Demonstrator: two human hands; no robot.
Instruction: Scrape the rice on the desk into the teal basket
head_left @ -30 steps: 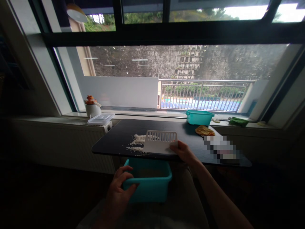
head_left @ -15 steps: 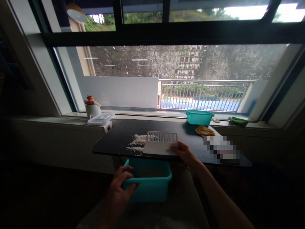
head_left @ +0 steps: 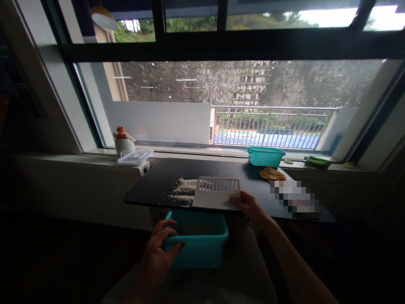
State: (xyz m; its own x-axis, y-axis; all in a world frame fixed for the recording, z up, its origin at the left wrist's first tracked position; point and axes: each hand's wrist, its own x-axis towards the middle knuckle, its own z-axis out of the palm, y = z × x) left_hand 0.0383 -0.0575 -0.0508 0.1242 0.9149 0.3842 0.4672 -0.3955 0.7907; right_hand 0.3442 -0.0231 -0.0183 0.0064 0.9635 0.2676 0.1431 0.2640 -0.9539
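Note:
My right hand (head_left: 251,206) grips the right edge of a white slotted plastic scraper (head_left: 215,193) that stands on the black tabletop (head_left: 158,181) near its front edge. White grains (head_left: 185,188) lie in small heaps just left of the scraper. My left hand (head_left: 158,251) is wrapped round the left rim of a teal plastic bin (head_left: 198,242), held below the table's front edge, under the scraper.
A second teal bin (head_left: 265,156) and an orange cloth (head_left: 271,173) sit at the table's back right. On the window sill to the left stand a white jar with an orange lid (head_left: 122,141) and a clear lidded box (head_left: 135,157). A green item (head_left: 317,162) lies on the sill at right.
The scraper and my right hand have shifted slightly to the right along the table's front edge. My left hand and the bin have stayed in place.

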